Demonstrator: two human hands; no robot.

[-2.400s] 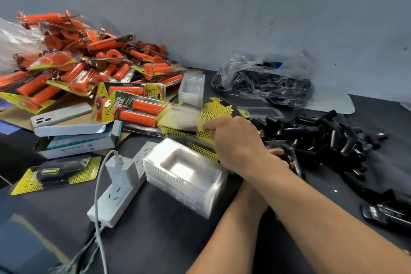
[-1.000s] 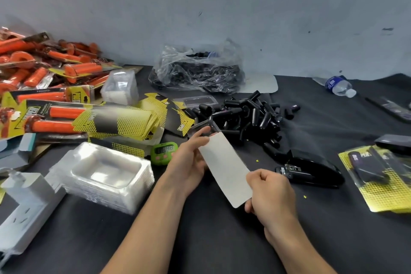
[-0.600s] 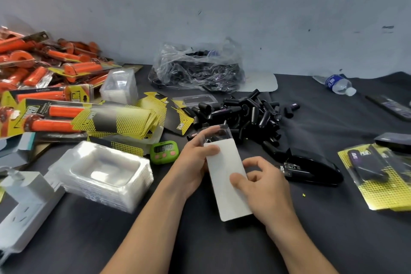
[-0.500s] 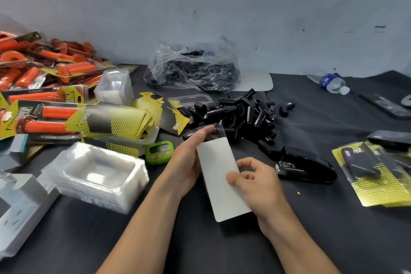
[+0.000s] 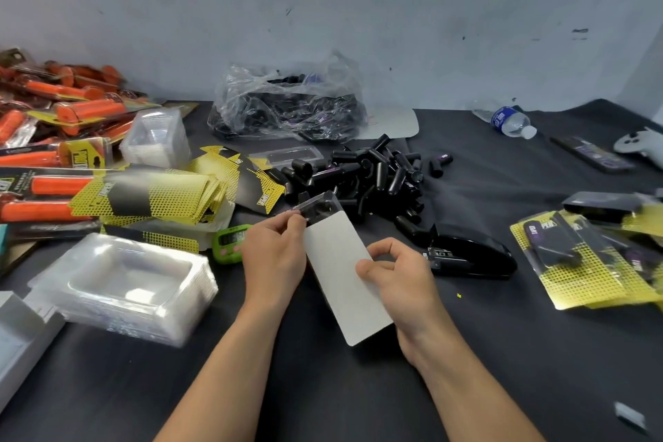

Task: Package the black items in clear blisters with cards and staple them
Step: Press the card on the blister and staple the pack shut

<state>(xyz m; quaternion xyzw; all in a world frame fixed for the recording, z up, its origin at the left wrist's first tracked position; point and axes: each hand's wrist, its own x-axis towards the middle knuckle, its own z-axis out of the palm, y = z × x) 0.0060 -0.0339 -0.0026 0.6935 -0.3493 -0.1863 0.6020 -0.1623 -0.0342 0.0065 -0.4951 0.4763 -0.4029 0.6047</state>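
With our left hand (image 5: 273, 255) we pinch the blister (image 5: 317, 205); our right hand (image 5: 401, 283) pinches the card (image 5: 337, 262), partly inserted. The stapler (image 5: 473, 257) lies untouched; stapling remains.

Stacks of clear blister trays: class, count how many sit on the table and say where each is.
2. The large stack lies front left; the small stack stands further back, beside the orange packs. More may be hidden under the clutter.

Yellow card inside clear pack of orange grip (image 5: 83, 157): black block letters "PRO T…", rest hidden. Yellow-and-black dotted cards (image 5: 154, 197), blue label on plastic water bottle (image 5: 501, 117), green timer display (image 5: 231, 237): print illegible.
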